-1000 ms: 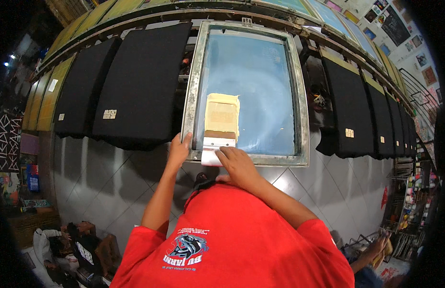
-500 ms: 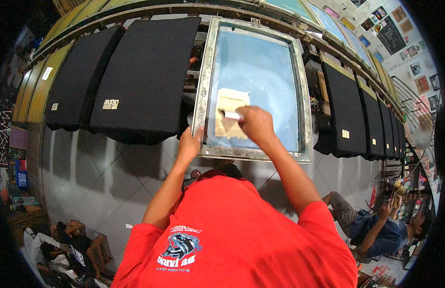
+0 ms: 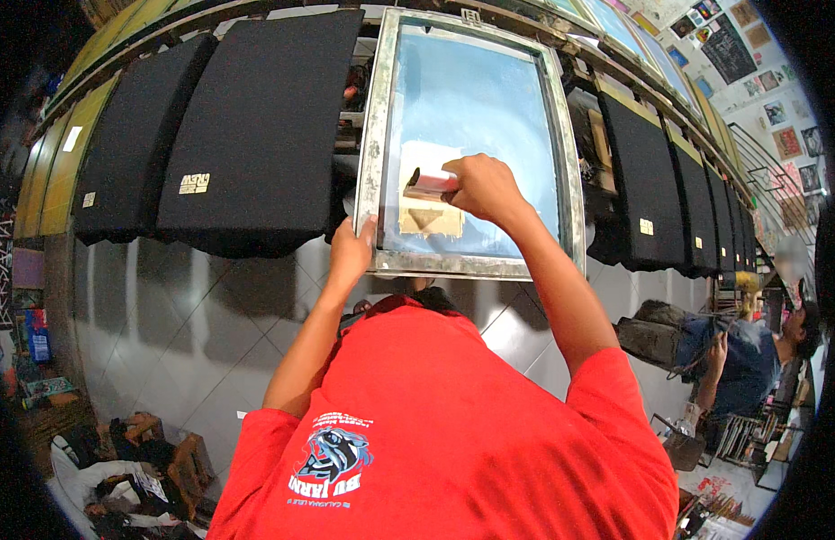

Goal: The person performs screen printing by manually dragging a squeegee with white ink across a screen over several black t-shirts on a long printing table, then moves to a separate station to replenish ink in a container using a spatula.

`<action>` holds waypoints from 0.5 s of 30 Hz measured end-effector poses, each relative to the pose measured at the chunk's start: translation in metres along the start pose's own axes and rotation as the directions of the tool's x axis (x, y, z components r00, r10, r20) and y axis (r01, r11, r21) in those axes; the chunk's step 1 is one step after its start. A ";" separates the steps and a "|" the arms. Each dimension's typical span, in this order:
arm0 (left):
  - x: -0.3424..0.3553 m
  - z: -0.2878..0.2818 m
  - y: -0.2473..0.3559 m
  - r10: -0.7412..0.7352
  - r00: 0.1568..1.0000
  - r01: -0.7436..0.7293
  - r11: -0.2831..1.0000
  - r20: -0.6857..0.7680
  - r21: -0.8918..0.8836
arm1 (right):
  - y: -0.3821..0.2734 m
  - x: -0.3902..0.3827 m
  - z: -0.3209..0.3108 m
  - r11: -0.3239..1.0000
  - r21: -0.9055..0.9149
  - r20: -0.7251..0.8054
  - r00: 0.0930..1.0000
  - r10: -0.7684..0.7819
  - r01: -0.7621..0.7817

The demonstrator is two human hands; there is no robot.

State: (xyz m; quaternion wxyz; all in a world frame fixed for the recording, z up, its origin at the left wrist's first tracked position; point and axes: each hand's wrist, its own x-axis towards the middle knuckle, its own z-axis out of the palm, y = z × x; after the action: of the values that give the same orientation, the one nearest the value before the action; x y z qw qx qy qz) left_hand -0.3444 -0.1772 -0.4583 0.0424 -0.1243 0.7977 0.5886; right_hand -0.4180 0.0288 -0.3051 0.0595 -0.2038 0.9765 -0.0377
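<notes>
A metal-framed screen (image 3: pixel 375 135) with pale blue mesh sits centrally over the print table. My left hand (image 3: pixel 352 245) grips the frame's left side near its lower corner, fingers wrapped on it. My right hand (image 3: pixel 480 189) is closed on a squeegee (image 3: pixel 426 182) with a light handle, held across a cream ink patch (image 3: pixel 431 222) on the lower left of the mesh. My right fingers partly hide the squeegee and the upper part of the patch.
Black shirts on boards (image 3: pixel 246 126) line the left, more (image 3: pixel 642 180) the right. Stacked screens (image 3: pixel 629 31) stand behind. Clothing and crates (image 3: pixel 138 477) lie lower left. Another person (image 3: pixel 741 378) in dark blue is at lower right, by metal racks.
My right hand has moved up the mesh with the squeegee, away from the frame's near edge. My left hand stays on the frame. The other person has come further into view.
</notes>
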 end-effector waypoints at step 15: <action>0.008 0.002 -0.014 -0.043 0.998 0.045 0.999 0.044 -0.026 | -0.031 -0.054 0.048 0.998 0.063 -0.335 0.942 0.009 0.013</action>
State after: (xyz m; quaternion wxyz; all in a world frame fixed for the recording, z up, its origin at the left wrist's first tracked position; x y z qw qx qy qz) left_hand -0.3487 -0.1802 -0.4733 0.0711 -0.1295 0.7855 0.6009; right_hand -0.3504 0.0195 -0.3445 -0.1012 -0.1933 0.9704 -0.1032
